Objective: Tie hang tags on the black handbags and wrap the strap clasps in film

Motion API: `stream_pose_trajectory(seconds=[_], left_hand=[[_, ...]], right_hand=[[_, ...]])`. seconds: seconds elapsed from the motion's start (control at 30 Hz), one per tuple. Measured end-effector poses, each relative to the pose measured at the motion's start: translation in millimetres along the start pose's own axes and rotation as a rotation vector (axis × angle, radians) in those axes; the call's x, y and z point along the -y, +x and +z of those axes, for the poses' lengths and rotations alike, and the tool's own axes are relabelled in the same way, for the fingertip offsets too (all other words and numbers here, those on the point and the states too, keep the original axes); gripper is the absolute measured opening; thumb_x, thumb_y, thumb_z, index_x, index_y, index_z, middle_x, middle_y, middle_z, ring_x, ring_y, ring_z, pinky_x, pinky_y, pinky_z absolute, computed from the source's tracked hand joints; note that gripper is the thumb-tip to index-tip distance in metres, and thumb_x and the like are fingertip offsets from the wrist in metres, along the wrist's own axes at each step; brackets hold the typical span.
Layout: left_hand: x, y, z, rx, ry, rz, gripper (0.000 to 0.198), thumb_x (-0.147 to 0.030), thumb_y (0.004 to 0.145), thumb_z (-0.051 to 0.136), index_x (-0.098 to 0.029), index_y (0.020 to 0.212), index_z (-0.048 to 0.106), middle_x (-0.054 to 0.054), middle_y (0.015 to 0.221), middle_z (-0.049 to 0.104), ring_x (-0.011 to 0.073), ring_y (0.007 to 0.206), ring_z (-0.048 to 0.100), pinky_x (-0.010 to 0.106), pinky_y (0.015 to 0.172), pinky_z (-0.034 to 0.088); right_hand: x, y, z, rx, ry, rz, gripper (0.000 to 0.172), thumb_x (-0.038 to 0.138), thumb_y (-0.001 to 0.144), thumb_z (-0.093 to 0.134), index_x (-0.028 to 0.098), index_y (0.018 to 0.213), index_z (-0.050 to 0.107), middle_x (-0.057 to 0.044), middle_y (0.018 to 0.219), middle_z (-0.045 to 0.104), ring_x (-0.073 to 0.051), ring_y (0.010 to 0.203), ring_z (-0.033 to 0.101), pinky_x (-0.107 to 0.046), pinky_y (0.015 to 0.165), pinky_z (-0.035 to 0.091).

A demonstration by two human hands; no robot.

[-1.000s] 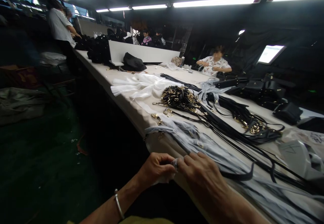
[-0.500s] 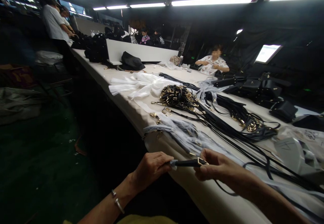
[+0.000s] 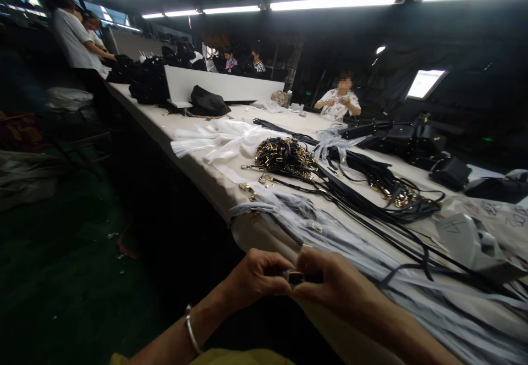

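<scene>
A black strap (image 3: 296, 277) with a gold-coloured buckle is held between my two hands, just off the table's near edge. My left hand (image 3: 258, 274) pinches one end between thumb and fingers. Close against it, my right hand (image 3: 325, 277) grips the strap at the buckle; its fingers hide most of that part. Beyond the hands, straps in clear plastic sleeves (image 3: 289, 211) lie along the table edge. Farther in sits a heap of black straps with gold clasps (image 3: 284, 156), their long ends trailing to the right.
White sleeves (image 3: 223, 134) lie spread on the cloth-covered table (image 3: 218, 181). A second strap bundle (image 3: 396, 189), black boxy bags (image 3: 447, 172) and a grey-white dispenser-like object (image 3: 466, 238) are to the right. One person (image 3: 338, 101) sits across the table; others work farther back.
My hands have come together, with the right moving left toward the left hand. Less of the strap shows between them. The view has shifted slightly.
</scene>
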State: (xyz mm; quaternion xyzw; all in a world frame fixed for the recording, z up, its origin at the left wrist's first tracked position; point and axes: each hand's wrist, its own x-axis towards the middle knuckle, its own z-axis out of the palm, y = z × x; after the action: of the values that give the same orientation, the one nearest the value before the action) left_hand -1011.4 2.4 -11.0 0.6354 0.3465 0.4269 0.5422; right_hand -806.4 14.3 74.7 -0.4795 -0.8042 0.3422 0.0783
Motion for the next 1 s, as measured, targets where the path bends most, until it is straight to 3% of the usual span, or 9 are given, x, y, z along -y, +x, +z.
stream_pose_trajectory(seconds=[0.1,0.2,0.27,0.37,0.47,0.53,0.67,0.8,1.0], left_hand=[[5,0,-3.9,-0.032,0.294,0.254,0.028,-0.033,0.079,0.076,-0.015,0.1,0.076,0.006,0.082,0.073,0.015,0.072,0.064,0.022,0.069,0.047],[10,-1,-5.5,-0.066,0.487,0.392,0.025,-0.034,0.084,0.071,-0.013,0.098,0.075,0.007,0.076,0.072,0.0154,0.069,0.063,0.023,0.068,0.047],[10,-1,-2.7,-0.055,0.451,0.341,0.026,-0.035,0.08,0.076,-0.014,0.095,0.076,0.007,0.077,0.073,0.0159,0.07,0.064,0.023,0.069,0.048],[6,1,6.0,-0.012,0.199,0.053,0.028,-0.034,0.068,0.084,-0.015,0.087,0.077,0.004,0.074,0.073,0.0142,0.064,0.062,0.021,0.059,0.048],[0,3,13.8,0.029,-0.082,-0.252,0.023,-0.029,0.064,0.082,-0.013,0.078,0.074,0.001,0.063,0.069,0.0116,0.051,0.057,0.02,0.048,0.044],[-2,3,13.6,0.059,-0.178,-0.335,0.018,-0.027,0.064,0.078,-0.013,0.074,0.072,0.001,0.061,0.067,0.0113,0.048,0.057,0.021,0.047,0.045],[7,-6,-4.6,0.046,-0.07,-0.343,0.016,-0.03,0.071,0.07,-0.013,0.069,0.068,-0.002,0.058,0.062,0.008,0.048,0.05,0.018,0.047,0.038],[31,-9,-21.3,0.08,0.007,-0.338,0.038,-0.049,0.082,0.062,-0.013,0.07,0.064,-0.001,0.059,0.057,0.0077,0.05,0.041,0.019,0.048,0.031],[31,5,12.9,0.13,0.065,-0.184,0.053,-0.064,0.087,0.051,-0.015,0.068,0.06,0.001,0.065,0.056,0.0123,0.062,0.046,0.023,0.059,0.036]], right_hand=[[-13,2,-6,0.157,0.332,0.144,0.017,0.035,0.076,0.064,0.019,0.082,0.062,0.002,0.065,0.062,-0.011,0.055,0.048,-0.021,0.049,0.031],[-20,1,-10,0.118,0.4,0.222,0.02,0.037,0.078,0.061,0.018,0.081,0.061,0.001,0.061,0.063,-0.01,0.048,0.044,-0.021,0.046,0.029],[-17,-1,-8,-0.003,0.207,0.142,0.016,0.034,0.08,0.06,0.018,0.077,0.061,0.0,0.065,0.065,-0.012,0.054,0.05,-0.023,0.051,0.033],[-8,-5,5,-0.142,-0.2,-0.025,0.014,0.029,0.084,0.058,0.02,0.074,0.063,-0.001,0.07,0.067,-0.015,0.064,0.058,-0.025,0.058,0.032],[-3,-8,22,-0.155,-0.419,-0.168,0.02,0.026,0.09,0.051,0.02,0.075,0.062,-0.002,0.067,0.067,-0.014,0.059,0.057,-0.027,0.056,0.027],[-4,-9,26,-0.145,-0.45,-0.219,0.021,0.023,0.092,0.049,0.019,0.077,0.064,-0.002,0.068,0.068,-0.014,0.058,0.058,-0.027,0.055,0.026],[-17,-12,-2,-0.083,-0.309,-0.072,0.017,0.037,0.087,0.061,0.023,0.089,0.072,0.0,0.074,0.071,-0.015,0.067,0.062,-0.024,0.058,0.032],[-27,-20,-33,-0.037,-0.154,0.08,0.021,0.038,0.086,0.063,0.023,0.084,0.077,0.002,0.065,0.068,-0.012,0.06,0.058,-0.022,0.056,0.035],[-10,-4,1,-0.038,-0.296,-0.036,0.019,0.042,0.081,0.067,0.028,0.088,0.078,0.004,0.066,0.068,-0.011,0.059,0.055,-0.023,0.054,0.028]])
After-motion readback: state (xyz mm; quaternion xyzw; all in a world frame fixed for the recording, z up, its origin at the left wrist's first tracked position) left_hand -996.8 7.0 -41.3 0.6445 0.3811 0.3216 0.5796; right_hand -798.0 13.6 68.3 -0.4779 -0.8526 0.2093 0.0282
